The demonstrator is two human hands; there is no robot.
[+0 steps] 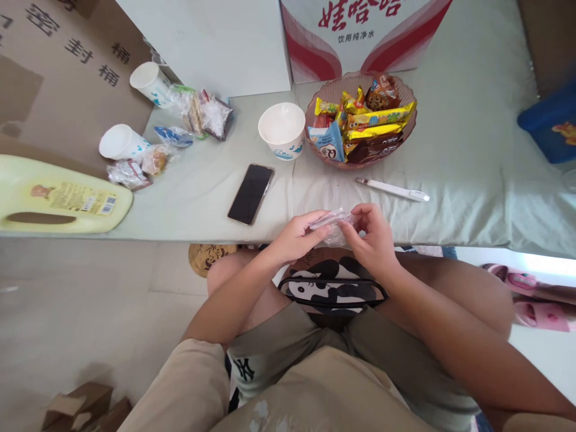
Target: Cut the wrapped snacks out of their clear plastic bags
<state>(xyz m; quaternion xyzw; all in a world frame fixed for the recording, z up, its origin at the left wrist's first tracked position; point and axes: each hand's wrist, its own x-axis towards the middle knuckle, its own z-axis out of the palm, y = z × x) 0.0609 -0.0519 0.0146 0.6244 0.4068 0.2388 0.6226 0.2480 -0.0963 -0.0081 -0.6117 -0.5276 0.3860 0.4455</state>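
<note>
A crumpled clear plastic bag (335,227) is held between my two hands, just over the front edge of the cloth-covered table. My left hand (302,236) pinches its left side between thumb and fingers. On the other side, my right hand (369,235) grips the plastic with thumb and fingertips. Whether anything lies inside the bag cannot be made out. Beyond my hands a white paper cup (282,131) stands upright beside a pink glass bowl (310,153) of wrapped snacks. A white utility knife (393,189) lies in front of the bowl, and a dark phone (251,194) rests to the left.
At the left, two white cups (122,143) lie tilted among several wrapped items (155,159). A pale yellow jug (63,195) lies by the table's left front edge. Behind stand a red-and-white carton (360,42) and a brown carton (67,66). A blue object (551,126) is at the right.
</note>
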